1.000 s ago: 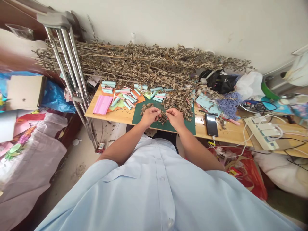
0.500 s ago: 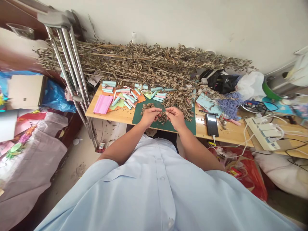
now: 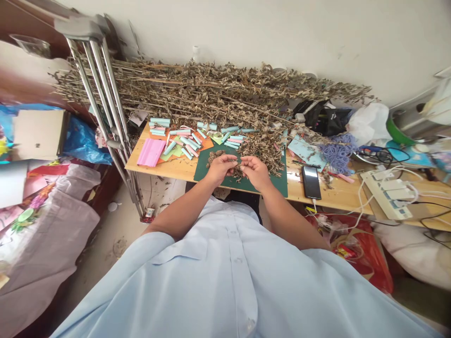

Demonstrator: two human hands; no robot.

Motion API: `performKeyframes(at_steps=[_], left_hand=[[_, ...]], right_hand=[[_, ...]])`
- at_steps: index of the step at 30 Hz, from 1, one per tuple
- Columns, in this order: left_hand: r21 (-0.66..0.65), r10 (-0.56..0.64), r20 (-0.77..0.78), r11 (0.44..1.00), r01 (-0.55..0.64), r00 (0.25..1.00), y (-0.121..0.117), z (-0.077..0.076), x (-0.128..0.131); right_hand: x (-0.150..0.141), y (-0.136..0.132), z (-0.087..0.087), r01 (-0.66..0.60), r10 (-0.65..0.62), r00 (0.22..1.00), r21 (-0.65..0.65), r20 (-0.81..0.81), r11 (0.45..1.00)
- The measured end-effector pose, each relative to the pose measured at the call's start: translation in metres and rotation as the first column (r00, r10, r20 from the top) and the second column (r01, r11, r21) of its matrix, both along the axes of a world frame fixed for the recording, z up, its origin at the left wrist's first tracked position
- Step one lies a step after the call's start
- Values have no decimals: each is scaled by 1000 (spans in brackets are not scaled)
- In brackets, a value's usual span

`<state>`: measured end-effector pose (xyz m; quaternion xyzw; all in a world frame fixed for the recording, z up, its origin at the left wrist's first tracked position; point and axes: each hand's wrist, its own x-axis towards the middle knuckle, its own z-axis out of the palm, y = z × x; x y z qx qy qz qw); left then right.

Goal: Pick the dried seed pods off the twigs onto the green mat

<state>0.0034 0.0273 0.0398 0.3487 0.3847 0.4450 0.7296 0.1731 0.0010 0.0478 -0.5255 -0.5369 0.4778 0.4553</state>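
While both hands work over the bench, items read left to right. Metal crutches lean beside the bench's left end. A flat stack of pink paper lies next to scattered mint and pink paper rolls, smooth and cylindrical. Brittle, crumpled dried leaves lie on the green cutting mat. The left grip is narrow, its fingertips pinched together above the leaves. The right grip is equally narrow and faces it, just apart. Anything held between the fingertips is too small to tell. Long dried stalks lie behind. A glossy black smartphone rests right of the mat.
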Motion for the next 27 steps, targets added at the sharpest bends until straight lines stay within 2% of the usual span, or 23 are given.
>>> performKeyframes(at_steps=[9,13,19,27], left_hand=[[-32,-43,70,998,45,997,-2,7,-3],[-1,-46,74,999,47,996,-3,6,-2],[79,37,1,996,-37,999,-5,3,4],[120,61,-25,991,-58,998,-6,2,6]], right_hand=[[2,1,1,8,-10,997,-28,-71,1000],[1,0,4,16,-24,989,-62,-145,998],[-3,-1,4,9,-52,972,-185,-228,983],[-4,-2,7,19,-51,978,-162,-201,987]])
